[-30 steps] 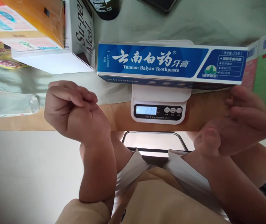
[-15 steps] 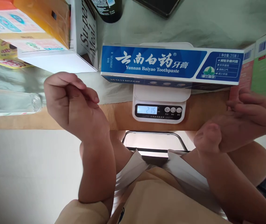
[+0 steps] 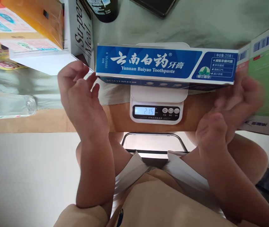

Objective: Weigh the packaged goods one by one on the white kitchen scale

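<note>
A long blue toothpaste box [image 3: 163, 64] lies across a small white kitchen scale [image 3: 157, 108] whose display reads 215. My left hand [image 3: 79, 94] is open with fingers spread, its fingertips right at the box's left end. My right hand [image 3: 231, 105] is at the box's right end, fingers spread and smeared by motion; whether it touches the box I cannot tell. The scale stands near the front edge of a wooden table [image 3: 54, 121].
Several cartons are stacked at the back left, among them an orange box [image 3: 34, 17] and a grey "Su-per Meal" box [image 3: 79, 31]. A clear bottle [image 3: 7, 104] lies at the left. A green box [image 3: 265, 78] stands at the right. A dark bottle [image 3: 102, 8] stands behind.
My left hand has opened from a loose fist and moved right to the box's left end. My right hand has risen to the box's right end. The view shifted slightly.
</note>
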`<state>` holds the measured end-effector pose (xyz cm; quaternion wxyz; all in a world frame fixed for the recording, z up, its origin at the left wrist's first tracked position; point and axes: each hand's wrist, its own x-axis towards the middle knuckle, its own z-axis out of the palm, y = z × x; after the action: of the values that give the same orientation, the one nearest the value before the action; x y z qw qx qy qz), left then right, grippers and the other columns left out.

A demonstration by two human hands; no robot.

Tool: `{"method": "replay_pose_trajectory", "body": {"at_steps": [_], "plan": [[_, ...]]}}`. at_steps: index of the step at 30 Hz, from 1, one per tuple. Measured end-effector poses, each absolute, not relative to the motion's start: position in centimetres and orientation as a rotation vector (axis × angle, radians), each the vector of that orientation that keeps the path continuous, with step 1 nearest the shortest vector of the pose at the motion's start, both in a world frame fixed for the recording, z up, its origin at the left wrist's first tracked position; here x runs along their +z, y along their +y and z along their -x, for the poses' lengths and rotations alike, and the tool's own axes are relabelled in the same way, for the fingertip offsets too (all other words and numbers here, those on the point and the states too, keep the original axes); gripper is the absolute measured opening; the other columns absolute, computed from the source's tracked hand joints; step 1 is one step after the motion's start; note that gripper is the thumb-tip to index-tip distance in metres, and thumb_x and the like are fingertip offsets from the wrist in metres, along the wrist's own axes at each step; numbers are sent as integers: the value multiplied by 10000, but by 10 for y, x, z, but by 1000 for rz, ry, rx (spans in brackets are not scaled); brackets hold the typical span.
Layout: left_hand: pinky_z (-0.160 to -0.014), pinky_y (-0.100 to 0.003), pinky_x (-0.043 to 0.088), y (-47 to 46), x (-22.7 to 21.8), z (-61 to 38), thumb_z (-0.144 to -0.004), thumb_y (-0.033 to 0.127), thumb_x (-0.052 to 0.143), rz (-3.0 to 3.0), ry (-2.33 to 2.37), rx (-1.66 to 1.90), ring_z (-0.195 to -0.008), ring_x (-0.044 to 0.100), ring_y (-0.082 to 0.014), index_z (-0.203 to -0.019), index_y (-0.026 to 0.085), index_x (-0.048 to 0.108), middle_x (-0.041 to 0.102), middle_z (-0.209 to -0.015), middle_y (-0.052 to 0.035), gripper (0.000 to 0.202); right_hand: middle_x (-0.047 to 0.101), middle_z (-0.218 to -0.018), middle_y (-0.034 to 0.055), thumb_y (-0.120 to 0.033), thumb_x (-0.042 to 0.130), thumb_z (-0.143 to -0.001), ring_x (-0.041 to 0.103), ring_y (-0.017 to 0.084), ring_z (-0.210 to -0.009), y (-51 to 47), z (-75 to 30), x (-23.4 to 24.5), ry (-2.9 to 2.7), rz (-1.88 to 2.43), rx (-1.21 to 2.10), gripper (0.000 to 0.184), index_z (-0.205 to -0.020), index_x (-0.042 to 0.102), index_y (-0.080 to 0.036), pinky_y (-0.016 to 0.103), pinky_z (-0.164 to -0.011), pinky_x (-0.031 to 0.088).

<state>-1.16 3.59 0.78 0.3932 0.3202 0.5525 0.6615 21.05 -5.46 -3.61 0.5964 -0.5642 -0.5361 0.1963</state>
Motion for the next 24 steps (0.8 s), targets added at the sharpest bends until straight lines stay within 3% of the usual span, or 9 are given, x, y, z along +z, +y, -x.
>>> {"method": "replay_pose_trajectory", "body": {"at_steps": [3,6,8,12,15,17,20,22,24], "plan": [[-878,-252,589,34,5,12,-839,178,500,-802,1356,1431,-1035,688,-132,-1064,288,667,657,-1195,36,301,352,-1617,-114,-428,562,-941,237,170,-1624,-55,-211,-35,-1164,1303,606,539,-1467,448,-461,439,-1360,204],[-1083,-389,556,33,1,12,-781,317,554,-883,1297,1384,-1107,666,-194,-1214,265,595,620,-1309,2,438,297,-1650,-131,-460,537,-941,267,189,-1616,-55,-213,-39,-1187,1306,642,599,-1518,376,-476,468,-1340,247],[-1067,-399,561,34,-1,11,-746,364,580,-891,1291,1387,-1087,660,-196,-1256,242,572,612,-1344,-12,524,251,-1669,-148,-463,528,-942,258,196,-1622,-54,-214,-41,-1212,1310,641,606,-1525,366,-480,475,-1335,266],[-917,-310,589,34,1,9,-698,401,627,-842,1281,1334,-1016,638,-171,-1237,256,628,628,-1285,4,558,267,-1667,-149,-439,542,-924,272,191,-1617,-50,-217,-45,-1244,1255,610,598,-1505,408,-477,468,-1344,277],[-1048,-363,569,35,-1,9,-645,469,673,-888,1204,1310,-1104,614,-205,-1260,260,622,601,-1289,-6,651,390,-1601,-89,-454,577,-891,365,188,-1559,-49,-221,-48,-1229,1215,581,593,-1475,470,-440,451,-1315,333],[-1180,-408,505,36,-5,10,-642,504,682,-928,1124,1315,-1227,585,-232,-1299,269,580,549,-1378,-1,705,458,-1538,-34,-468,592,-875,459,188,-1469,-49,-223,-51,-1210,1195,581,595,-1459,492,-413,436,-1225,444],[-1271,-421,433,36,-7,10,-677,511,654,-992,1001,1341,-1347,537,-242,-1307,290,553,502,-1441,25,675,479,-1452,35,-477,611,-856,601,172,-1208,-49,-224,-53,-1172,1156,589,587,-1426,513,-374,379,-953,593],[-1292,-410,416,34,-5,7,-739,447,561,-1011,931,1357,-1360,535,-217,-1298,290,562,518,-1413,38,581,478,-1333,54,-466,629,-840,607,145,-1062,-51,-223,-52,-1143,1103,562,540,-1360,557,-344,321,-785,600],[-1301,-408,407,29,1,-1,-817,343,418,-1025,887,1363,-1344,556,-187,-1274,278,577,553,-1346,35,488,443,-1231,58,-469,626,-835,579,148,-1039,-56,-221,-48,-1126,1073,508,466,-1274,587,-318,277,-673,565]]}}
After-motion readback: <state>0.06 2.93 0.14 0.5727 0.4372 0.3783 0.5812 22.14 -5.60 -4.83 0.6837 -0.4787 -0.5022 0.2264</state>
